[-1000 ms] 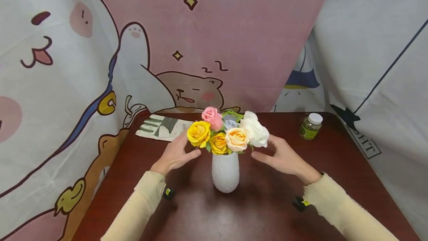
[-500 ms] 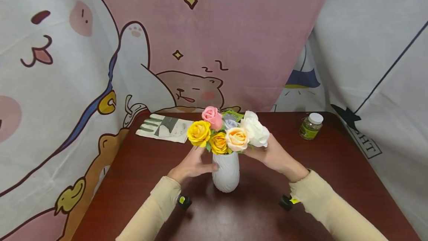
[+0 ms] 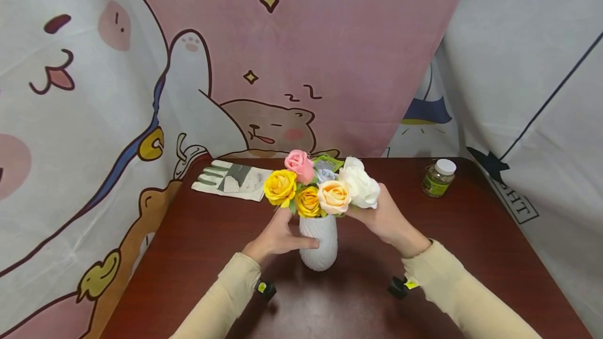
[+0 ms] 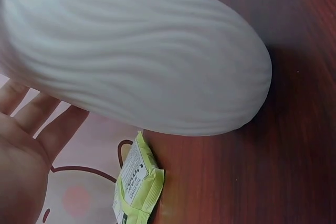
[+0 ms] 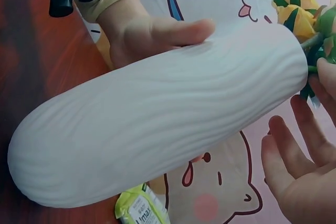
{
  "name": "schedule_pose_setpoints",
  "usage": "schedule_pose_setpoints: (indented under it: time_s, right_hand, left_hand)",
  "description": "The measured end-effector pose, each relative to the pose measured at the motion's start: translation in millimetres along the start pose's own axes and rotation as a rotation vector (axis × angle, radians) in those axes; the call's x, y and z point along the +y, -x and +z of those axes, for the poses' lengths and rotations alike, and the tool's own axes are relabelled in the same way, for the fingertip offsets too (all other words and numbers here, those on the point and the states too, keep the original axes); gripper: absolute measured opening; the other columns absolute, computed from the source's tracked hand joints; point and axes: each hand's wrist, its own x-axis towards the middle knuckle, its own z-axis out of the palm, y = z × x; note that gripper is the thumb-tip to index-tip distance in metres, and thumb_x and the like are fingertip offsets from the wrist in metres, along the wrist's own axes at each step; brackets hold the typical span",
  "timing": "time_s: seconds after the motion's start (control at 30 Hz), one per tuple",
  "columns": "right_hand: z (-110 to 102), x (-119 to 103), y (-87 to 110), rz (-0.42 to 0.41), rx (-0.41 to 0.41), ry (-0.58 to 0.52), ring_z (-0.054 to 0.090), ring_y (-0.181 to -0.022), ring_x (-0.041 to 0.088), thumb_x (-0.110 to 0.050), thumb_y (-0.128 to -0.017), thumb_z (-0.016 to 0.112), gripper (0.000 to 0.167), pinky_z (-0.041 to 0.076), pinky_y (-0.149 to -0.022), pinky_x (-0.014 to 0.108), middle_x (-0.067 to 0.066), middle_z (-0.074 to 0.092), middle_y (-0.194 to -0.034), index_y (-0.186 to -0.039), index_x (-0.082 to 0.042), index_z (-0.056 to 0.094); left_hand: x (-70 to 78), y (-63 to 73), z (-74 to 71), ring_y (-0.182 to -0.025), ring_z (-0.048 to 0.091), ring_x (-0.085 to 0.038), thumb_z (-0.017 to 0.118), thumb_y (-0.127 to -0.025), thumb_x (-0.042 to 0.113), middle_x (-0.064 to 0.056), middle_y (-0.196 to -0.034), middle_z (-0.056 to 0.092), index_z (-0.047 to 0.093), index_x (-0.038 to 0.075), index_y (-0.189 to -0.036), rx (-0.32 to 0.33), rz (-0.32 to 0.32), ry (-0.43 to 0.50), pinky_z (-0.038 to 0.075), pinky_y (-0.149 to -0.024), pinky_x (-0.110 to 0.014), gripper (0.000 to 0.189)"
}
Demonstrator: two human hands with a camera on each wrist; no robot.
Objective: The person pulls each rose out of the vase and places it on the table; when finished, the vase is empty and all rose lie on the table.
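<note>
A white ribbed vase (image 3: 322, 255) stands upright on the table, holding several roses. Yellow (image 3: 280, 188), pink (image 3: 299, 165), peach (image 3: 334, 196) and white (image 3: 359, 184) blooms show at its top. My left hand (image 3: 275, 235) grips the vase, thumb across its front; the left wrist view shows its fingers (image 4: 60, 129) behind. Beside the vase's mouth, my right hand (image 3: 388, 218) is partly hidden by the white rose. In the right wrist view, its thumb and forefinger pinch a green flower stem (image 5: 313, 70), while the other fingers are spread.
A white-and-grey work glove (image 3: 231, 179) lies at the back left. At the back right stands a white-lidded jar (image 3: 438, 178). Behind the vase is a green packet (image 4: 139, 182). Printed cloth (image 3: 353, 67) hangs around the dark red table (image 3: 188, 276).
Both hands have moved inward. My left hand has come onto the vase, its thumb now across the front. The right hand has closed in under the white rose. The vase has stayed in place.
</note>
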Motion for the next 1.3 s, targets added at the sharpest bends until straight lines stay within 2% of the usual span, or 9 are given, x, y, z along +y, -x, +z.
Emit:
schedule_pose_setpoints:
  time_s: [0.13,0.27,0.47,0.7,0.77,0.87,1.07,1.17,1.3]
  right_hand:
    - [3,-2,1.0,-0.005,-0.004,-0.055,0.066,-0.115,0.015,0.003,-0.089,0.080,0.054,0.056,-0.100,0.028,-0.001,0.070,-0.125,-0.138,0.003,0.058]
    - [6,-4,2.2,-0.020,0.015,-0.115,0.066,-0.113,0.014,0.005,-0.088,0.080,0.052,0.057,-0.099,0.028,-0.002,0.072,-0.124,-0.136,0.002,0.061]
    - [9,-7,3.4,-0.004,0.058,-0.155,0.066,-0.112,0.012,0.004,-0.088,0.080,0.051,0.056,-0.099,0.027,-0.004,0.072,-0.123,-0.134,-0.009,0.065]
    - [10,-11,6.2,-0.016,0.047,-0.082,0.063,-0.117,0.011,0.008,-0.090,0.076,0.060,0.053,-0.101,0.023,-0.006,0.066,-0.128,-0.143,0.009,0.049]
    - [11,-12,6.6,-0.011,0.047,-0.092,0.062,-0.119,0.011,0.009,-0.090,0.075,0.061,0.053,-0.102,0.023,-0.006,0.066,-0.130,-0.145,0.009,0.047]
    - [13,-12,7.6,0.005,0.064,-0.151,0.062,-0.119,0.011,0.010,-0.089,0.075,0.062,0.053,-0.102,0.025,-0.006,0.066,-0.131,-0.146,0.003,0.050]
    - [18,-10,7.3,0.038,0.049,-0.363,0.060,-0.123,0.013,0.007,-0.092,0.073,0.064,0.053,-0.105,0.029,-0.004,0.063,-0.135,-0.148,-0.015,0.052]
    - [21,-8,6.7,0.034,0.018,-0.415,0.060,-0.122,0.013,0.002,-0.094,0.074,0.057,0.054,-0.104,0.030,-0.002,0.064,-0.134,-0.145,-0.017,0.055]
    - [24,-6,8.1,0.025,0.027,-0.434,0.060,-0.120,0.013,0.001,-0.094,0.075,0.054,0.054,-0.102,0.030,-0.003,0.065,-0.131,-0.142,-0.017,0.057]
  left_hand:
    - [-1.0,0.1,0.0,-0.134,0.052,-0.020,0.097,-0.075,0.022,0.007,-0.151,0.049,0.038,0.030,-0.158,-0.005,0.000,0.036,0.054,-0.106,-0.041,0.101]
    - [-1.7,-0.4,-0.3,-0.133,0.054,-0.020,0.097,-0.074,0.021,0.007,-0.152,0.051,0.040,0.029,-0.158,-0.007,0.007,0.051,0.055,-0.104,-0.040,0.102]
    - [-2.1,-1.5,-0.5,-0.130,0.056,-0.020,0.097,-0.075,0.023,0.005,-0.146,0.057,0.046,0.023,-0.154,-0.014,0.011,0.056,0.054,-0.105,-0.046,0.094]
    - [-3.3,-2.1,0.4,-0.130,0.057,-0.017,0.097,-0.073,0.016,0.008,-0.144,0.058,0.048,0.022,-0.153,-0.020,0.003,0.056,0.053,-0.106,-0.046,0.093]
    - [-3.5,-2.0,0.4,-0.129,0.057,-0.018,0.096,-0.073,0.015,0.007,-0.144,0.058,0.048,0.021,-0.152,-0.021,0.004,0.064,0.053,-0.106,-0.048,0.093]
    - [-3.4,-1.5,0.4,-0.129,0.058,-0.019,0.096,-0.074,0.014,0.005,-0.144,0.058,0.048,0.021,-0.152,-0.023,0.008,0.077,0.054,-0.105,-0.047,0.093]
    - [-3.4,-0.9,0.5,-0.130,0.058,-0.022,0.096,-0.076,0.018,0.002,-0.148,0.055,0.045,0.022,-0.154,-0.027,0.000,0.105,0.056,-0.103,-0.037,0.094]
    - [-4.1,-0.7,0.7,-0.130,0.058,-0.023,0.096,-0.077,0.020,0.002,-0.149,0.054,0.044,0.023,-0.155,-0.028,0.005,0.113,0.057,-0.102,-0.037,0.094]
    - [-5.3,-1.3,0.8,-0.130,0.057,-0.023,0.095,-0.076,0.019,0.002,-0.149,0.054,0.042,0.023,-0.156,-0.029,0.028,0.099,0.057,-0.102,-0.039,0.096]
